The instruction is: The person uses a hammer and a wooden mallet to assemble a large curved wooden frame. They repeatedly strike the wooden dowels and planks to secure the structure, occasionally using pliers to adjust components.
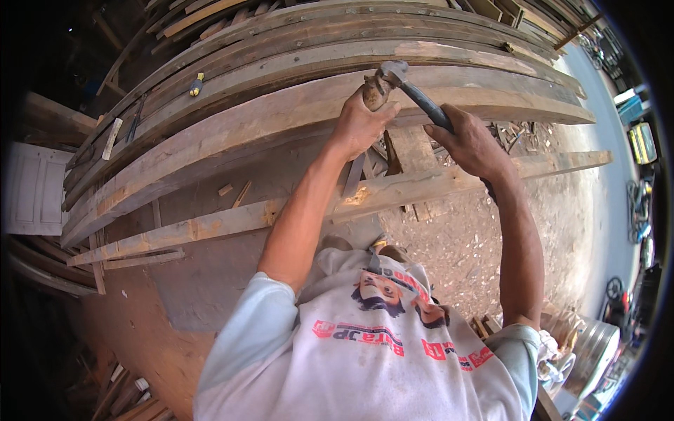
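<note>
While the right hand (465, 140) holds a hammer (427, 107) by its dark handle, the left hand (358, 121) keeps a brown wooden piece (376, 93). Both of these things are in front of the thick beam (210, 144) in this view, around the middle of its length. The fingers of the right hand are closed around the lower part of the handle. The fingers of the left hand are narrow around the wooden piece, with the thumb along its near side. The metal head of the hammer is at the upper end of this piece, but I cannot tell if they touch.

Beyond the thick beam, several long planks (316, 56) are lying side by side, and on them is a tool with a yellow and dark handle (196, 85). Near the left end of the thick beam there is a pale strip of wood (112, 139), and further out, a white panelled door (36, 189). On the person's side of the thick beam runs a narrower beam (232, 216). Nearer to the person than both beams, the brown floor (463, 245) has many wood chips.
</note>
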`<state>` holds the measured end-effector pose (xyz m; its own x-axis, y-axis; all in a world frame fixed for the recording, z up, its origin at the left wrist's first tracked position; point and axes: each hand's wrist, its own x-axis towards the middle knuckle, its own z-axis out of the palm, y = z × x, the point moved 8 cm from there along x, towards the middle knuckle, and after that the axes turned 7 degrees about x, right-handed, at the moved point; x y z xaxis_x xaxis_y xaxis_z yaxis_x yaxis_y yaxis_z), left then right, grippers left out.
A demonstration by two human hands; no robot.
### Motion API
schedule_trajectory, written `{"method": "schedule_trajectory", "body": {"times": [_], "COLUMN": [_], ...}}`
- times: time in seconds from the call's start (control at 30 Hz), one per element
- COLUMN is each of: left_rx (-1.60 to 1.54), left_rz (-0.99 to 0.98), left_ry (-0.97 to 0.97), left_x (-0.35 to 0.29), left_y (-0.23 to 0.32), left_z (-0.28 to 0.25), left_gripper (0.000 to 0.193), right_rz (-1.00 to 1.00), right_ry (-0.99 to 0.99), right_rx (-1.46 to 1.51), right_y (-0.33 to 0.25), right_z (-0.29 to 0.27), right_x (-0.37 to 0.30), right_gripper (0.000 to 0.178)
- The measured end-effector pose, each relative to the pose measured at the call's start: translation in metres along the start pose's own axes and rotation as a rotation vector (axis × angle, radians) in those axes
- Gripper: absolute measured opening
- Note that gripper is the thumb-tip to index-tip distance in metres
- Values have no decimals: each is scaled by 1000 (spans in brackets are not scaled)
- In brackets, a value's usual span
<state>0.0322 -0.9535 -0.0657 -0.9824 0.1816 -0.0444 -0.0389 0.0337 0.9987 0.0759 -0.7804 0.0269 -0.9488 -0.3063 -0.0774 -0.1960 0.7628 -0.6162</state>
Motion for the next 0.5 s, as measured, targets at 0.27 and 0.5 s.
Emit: {"method": "schedule_trajectory", "body": {"times": [0.27,0.5], "left_rx": [33,-221], "left_rz": [160,-180], "left_ry": [267,127], "left_x": [-22,9], "left_y": [17,-43], "left_z": [-28,-36], "left_gripper": [27,22], "right_rz": [250,227], "right_ry": [96,169], "right_rx": [78,235], "right_y": [57,104], "right_z": [21,51], "right_x": [-40,-53], "right_gripper": [39,41]}}
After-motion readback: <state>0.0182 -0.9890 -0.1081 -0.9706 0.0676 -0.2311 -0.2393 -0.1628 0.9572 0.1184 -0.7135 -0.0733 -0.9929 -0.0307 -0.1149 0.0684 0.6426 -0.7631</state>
